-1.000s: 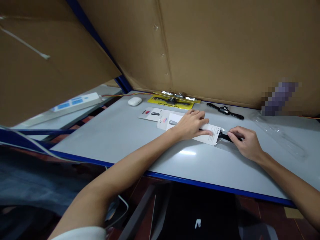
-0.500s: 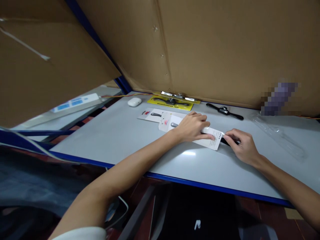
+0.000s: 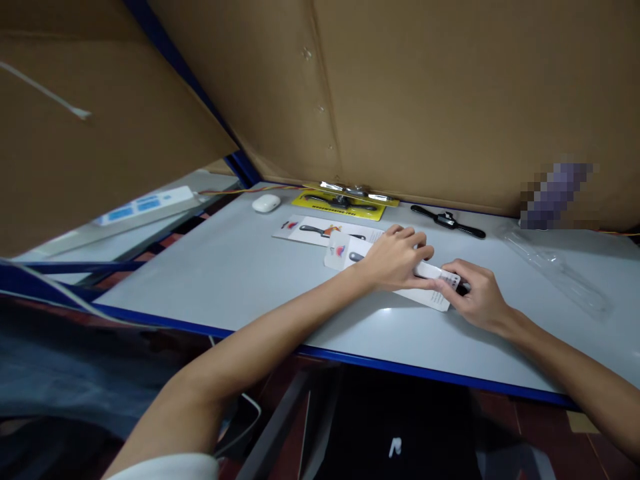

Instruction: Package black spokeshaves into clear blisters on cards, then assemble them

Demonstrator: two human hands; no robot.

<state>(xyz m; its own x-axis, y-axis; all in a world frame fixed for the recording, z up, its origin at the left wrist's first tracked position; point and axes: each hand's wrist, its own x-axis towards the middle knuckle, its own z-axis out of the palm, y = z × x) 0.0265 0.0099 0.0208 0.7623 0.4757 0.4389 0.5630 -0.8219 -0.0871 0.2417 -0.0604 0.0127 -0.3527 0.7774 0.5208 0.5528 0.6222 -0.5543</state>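
Note:
A white printed card package (image 3: 423, 297) lies slanted near the middle of the grey table, its rounded left end bearing a red mark. Across its middle is my left hand (image 3: 400, 259), fingers curled over it and thumb reaching toward the right end. My right hand (image 3: 473, 293) pinches that right end, where a dark handle tip (image 3: 463, 289) shows beside the fingers. Behind and left lies a similar card (image 3: 313, 231) with a black tool pictured on it. Most of the held package's middle is hidden under my left hand.
At the back stand a yellow package (image 3: 340, 205), a black tool (image 3: 447, 221) and a white case (image 3: 267, 203). Clear plastic packaging (image 3: 555, 270) lies at the right. A power strip (image 3: 145, 208) rests on the left surface, and brown board (image 3: 425, 100) rises behind.
The held package has shifted slightly right, uncovering more of the card behind it. My right fingers have closed over its right end, and less of the dark handle shows.

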